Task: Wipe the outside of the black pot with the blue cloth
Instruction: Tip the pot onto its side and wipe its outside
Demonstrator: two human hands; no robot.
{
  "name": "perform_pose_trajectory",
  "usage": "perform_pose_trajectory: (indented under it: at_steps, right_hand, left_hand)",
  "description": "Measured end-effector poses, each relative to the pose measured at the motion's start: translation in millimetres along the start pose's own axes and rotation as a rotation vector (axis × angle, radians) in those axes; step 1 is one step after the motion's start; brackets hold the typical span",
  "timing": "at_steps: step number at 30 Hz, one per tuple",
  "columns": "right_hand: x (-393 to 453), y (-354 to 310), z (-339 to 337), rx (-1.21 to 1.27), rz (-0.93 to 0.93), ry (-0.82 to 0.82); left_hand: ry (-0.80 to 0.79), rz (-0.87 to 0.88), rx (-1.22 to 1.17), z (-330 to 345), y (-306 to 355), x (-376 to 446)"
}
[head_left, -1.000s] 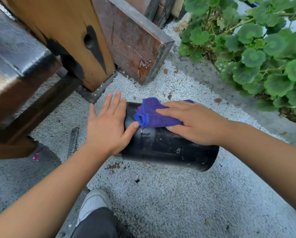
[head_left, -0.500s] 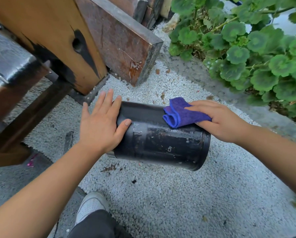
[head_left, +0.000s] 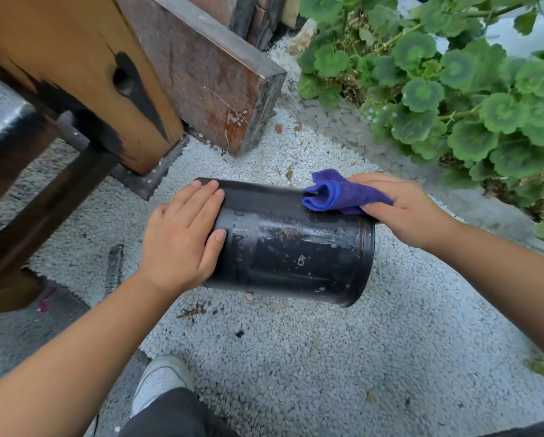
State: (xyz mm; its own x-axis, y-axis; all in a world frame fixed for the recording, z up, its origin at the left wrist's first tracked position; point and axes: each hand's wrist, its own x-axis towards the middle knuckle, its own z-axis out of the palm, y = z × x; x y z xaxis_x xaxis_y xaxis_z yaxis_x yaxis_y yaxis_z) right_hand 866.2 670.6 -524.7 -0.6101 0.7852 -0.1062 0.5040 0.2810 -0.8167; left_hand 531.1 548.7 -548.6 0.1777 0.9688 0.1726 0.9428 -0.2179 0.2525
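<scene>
The black pot lies on its side on white gravel, its rimmed mouth pointing right. Its upper wall looks wet and shiny, with pale specks lower down. My left hand is pressed flat over the pot's base end at the left, fingers spread across it. My right hand presses the bunched blue cloth onto the top of the pot near the rim. Part of the cloth is hidden under my right palm.
Thick wooden beams and a dark slab stand close behind the pot at the left. Green round-leaved plants fill the upper right beside a concrete strip. My white shoe and dark trouser leg are at the bottom.
My right hand has slid the blue cloth along the top of the pot from its left end to near the rim at the right. My left hand stays on the base.
</scene>
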Motion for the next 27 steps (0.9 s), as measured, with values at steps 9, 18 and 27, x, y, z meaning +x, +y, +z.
perform_pose_trajectory:
  at_steps: [9, 18, 27]
  right_hand:
    - [19.5, -36.1, -23.4, 0.696, 0.313, 0.535]
    - [52.7, -84.1, 73.8, -0.790, -0.159, -0.370]
    - [11.4, -56.2, 18.2, -0.717, -0.284, -0.357]
  left_hand:
    - [-0.022, 0.025, 0.017, 3.6, -4.6, 2.8]
    - [-0.017, -0.004, 0.079, 2.7, -3.9, 0.2]
    - [-0.040, -0.012, 0.099, 1.8, -1.3, 8.0]
